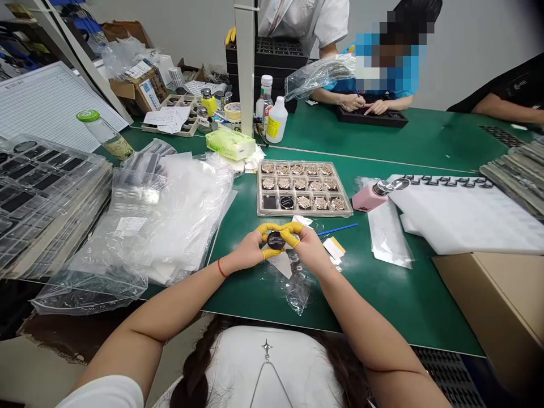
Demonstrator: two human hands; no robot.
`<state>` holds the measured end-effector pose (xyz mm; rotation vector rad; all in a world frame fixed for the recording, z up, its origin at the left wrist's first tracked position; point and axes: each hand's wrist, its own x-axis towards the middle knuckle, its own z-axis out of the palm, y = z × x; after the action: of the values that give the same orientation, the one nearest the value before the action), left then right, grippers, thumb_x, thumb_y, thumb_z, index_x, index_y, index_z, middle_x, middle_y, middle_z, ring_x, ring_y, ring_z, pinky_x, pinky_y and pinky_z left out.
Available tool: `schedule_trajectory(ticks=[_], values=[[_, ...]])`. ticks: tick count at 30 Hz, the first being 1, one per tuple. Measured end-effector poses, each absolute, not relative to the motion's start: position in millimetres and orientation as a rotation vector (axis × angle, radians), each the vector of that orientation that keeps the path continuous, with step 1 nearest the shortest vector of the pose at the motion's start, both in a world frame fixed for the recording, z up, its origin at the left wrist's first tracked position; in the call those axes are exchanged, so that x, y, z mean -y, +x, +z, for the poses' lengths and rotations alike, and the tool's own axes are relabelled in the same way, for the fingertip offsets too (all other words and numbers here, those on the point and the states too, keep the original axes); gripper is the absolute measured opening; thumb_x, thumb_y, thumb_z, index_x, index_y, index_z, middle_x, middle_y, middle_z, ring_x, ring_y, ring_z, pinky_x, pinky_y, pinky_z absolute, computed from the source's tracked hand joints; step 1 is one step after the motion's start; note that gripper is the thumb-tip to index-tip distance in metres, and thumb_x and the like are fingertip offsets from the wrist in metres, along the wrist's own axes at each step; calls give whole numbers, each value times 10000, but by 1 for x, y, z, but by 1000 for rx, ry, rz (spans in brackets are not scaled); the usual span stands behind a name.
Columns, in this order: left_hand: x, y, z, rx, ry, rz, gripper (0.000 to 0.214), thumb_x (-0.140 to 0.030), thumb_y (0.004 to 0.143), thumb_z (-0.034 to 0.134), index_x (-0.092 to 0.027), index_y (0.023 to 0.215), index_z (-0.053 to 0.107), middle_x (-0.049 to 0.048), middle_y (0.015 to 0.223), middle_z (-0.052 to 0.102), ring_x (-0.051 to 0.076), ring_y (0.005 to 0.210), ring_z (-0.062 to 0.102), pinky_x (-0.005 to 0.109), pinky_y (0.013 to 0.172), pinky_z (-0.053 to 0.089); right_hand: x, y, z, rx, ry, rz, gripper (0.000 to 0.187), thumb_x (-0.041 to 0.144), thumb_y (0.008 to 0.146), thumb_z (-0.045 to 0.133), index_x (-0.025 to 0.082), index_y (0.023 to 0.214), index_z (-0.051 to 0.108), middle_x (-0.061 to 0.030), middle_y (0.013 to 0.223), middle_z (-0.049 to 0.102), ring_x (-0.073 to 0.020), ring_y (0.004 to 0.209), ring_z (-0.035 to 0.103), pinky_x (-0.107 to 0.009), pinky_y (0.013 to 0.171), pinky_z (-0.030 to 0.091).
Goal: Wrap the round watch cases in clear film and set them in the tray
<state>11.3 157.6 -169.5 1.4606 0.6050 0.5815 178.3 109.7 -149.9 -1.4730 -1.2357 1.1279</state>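
My left hand (249, 250) and my right hand (306, 248), with yellow finger cots on their fingertips, pinch a small round black disc (276, 240) between them above the green mat (255, 283). A red string circles my left wrist. Just beyond my hands lies a beige tray (304, 211) holding rows of round rose-gold pieces, with a few black round pieces in its near row. A blue-handled swab (338, 229) lies to the right of my right hand. A crumpled clear plastic bag (296, 289) lies beneath my hands.
Stacked clear trays (46, 198) and white-filled plastic bags (161, 215) lie to the left. A pink pump bottle (373, 196), white foam sheet (463, 218) and cardboard box (497, 300) stand to the right. Beyond, a co-worker's hands (363, 103) work over a black tray.
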Motion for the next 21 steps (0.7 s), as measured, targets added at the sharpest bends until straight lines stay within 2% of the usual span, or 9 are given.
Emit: schedule_trajectory(ticks=[13,21], values=[[-158,13,-170,-602,1451,574,488,-220,733,703,-205,1164,475,40,962,659,167,888,650,299,806,510,-110,177,-147,1305,-1506,1029,172,374,786,580,210,784,631,-45,928,661,-214,896,586,-375,832,446],[-157,11,-169,-607,1435,562,493,-229,738,702,-202,1169,464,52,973,666,189,900,660,354,841,503,-108,175,-147,1318,-1510,983,164,366,789,570,212,757,615,-45,928,655,-215,897,581,-385,836,434]])
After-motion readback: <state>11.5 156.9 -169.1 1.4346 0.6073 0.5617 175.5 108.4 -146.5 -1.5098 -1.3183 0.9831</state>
